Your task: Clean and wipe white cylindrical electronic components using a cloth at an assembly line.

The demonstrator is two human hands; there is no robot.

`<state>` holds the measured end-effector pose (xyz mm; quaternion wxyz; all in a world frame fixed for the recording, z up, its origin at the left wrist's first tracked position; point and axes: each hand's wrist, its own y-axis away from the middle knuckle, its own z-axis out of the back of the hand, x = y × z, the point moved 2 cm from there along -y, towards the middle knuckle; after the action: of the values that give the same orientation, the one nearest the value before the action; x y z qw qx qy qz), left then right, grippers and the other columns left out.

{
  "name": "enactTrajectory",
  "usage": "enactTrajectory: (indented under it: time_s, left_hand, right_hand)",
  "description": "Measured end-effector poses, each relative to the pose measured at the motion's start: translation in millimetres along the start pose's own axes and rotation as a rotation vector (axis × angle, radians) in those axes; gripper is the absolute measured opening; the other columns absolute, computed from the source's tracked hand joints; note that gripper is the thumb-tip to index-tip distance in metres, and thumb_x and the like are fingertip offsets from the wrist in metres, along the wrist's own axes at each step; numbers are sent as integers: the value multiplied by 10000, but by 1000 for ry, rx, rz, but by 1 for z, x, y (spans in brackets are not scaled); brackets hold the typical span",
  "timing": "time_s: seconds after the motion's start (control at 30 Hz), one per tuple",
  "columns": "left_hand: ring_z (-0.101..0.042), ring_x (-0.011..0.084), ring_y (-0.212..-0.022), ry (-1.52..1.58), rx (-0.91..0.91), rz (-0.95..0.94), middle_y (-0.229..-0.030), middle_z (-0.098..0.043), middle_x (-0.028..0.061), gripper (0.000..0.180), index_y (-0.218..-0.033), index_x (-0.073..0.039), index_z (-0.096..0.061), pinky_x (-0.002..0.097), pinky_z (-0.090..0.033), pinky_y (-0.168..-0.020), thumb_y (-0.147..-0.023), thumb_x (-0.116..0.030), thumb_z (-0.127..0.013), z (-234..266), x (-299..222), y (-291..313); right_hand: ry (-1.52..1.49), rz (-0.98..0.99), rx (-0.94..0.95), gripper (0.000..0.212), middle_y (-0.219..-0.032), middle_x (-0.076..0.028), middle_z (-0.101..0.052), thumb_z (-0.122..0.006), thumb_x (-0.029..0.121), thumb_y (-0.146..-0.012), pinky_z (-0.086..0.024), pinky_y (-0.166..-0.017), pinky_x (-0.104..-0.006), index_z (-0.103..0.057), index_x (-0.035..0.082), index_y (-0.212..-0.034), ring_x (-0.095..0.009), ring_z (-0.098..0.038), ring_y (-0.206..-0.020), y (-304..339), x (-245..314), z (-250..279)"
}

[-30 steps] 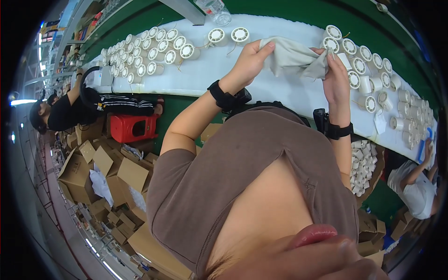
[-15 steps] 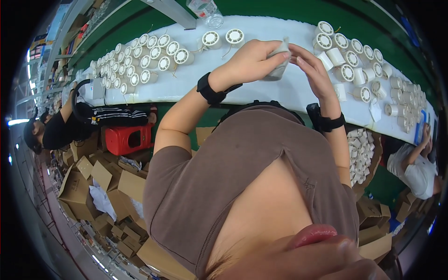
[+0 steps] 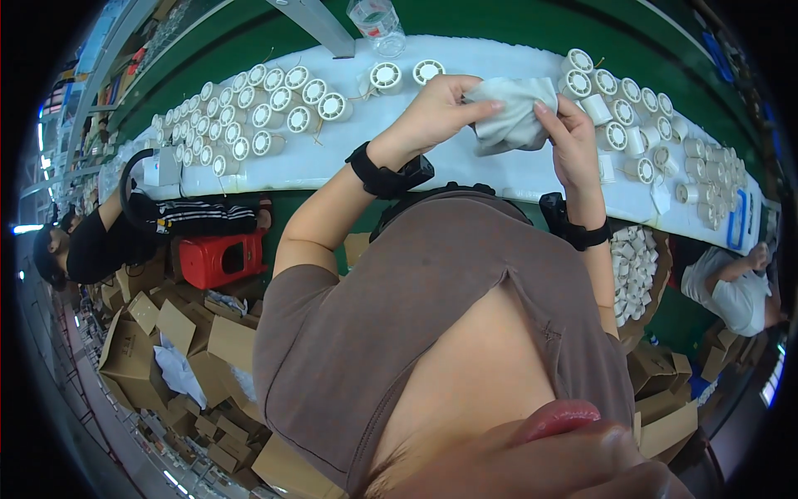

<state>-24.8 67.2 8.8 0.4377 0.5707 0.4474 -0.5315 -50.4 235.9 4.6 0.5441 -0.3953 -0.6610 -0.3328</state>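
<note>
A pale grey cloth is stretched between my two hands above the white-covered table. My left hand pinches its left side, thumb lying on top. At the cloth's right side my right hand grips it between thumb and fingers. Two white round parts with slotted ends stand just beyond my left hand. Several more white cylindrical parts stand and lie to the right of my right hand. A large group of similar parts with thin wires fills the table's left side.
A clear plastic bottle stands at the far edge beside a metal post. Below the table are a red stool, open cardboard boxes and a box of small white pieces. Other people sit at left and right.
The cloth, bunched in my left hand before, is now spread out between both hands. My right hand has gone from open fingers beside it to gripping its right side.
</note>
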Motion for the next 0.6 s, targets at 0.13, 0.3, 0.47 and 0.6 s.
enactTrajectory:
  time_s: [0.13,0.3,0.47,0.6]
  left_hand:
    - [-470,40,-591,91,-67,-78,-662,-559,-6,244,-806,2,-582,181,-379,-527,-814,-230,-506,2,-5,2]
    - [-437,35,-551,44,-122,-141,-601,-509,-32,261,-773,1,-585,180,-365,-499,-823,-238,-492,3,-5,5]
    - [-412,33,-532,62,-247,-195,-564,-478,-40,265,-752,0,-582,180,-357,-490,-825,-236,-488,9,-9,4]
    - [-406,32,-526,-40,-275,-211,-547,-481,-29,265,-723,0,-572,183,-350,-484,-821,-233,-492,15,-9,1]
  right_hand:
    - [17,-29,59,156,-742,10,-537,-479,129,-820,-343,-595,-174,-548,-1,-872,-38,-448,-660,1,-1,5]
    - [-170,30,-118,160,-756,-2,-531,-449,114,-836,-350,-596,-192,-540,-14,-867,-58,-443,-644,-3,3,-10]
    - [-180,118,-132,170,-792,-20,-541,-435,109,-843,-362,-610,-204,-533,-21,-892,-72,-457,-661,-13,-3,-3]
    - [-197,116,-181,170,-818,-30,-548,-436,102,-839,-379,-644,-215,-531,-20,-909,-84,-480,-698,-15,-7,3]
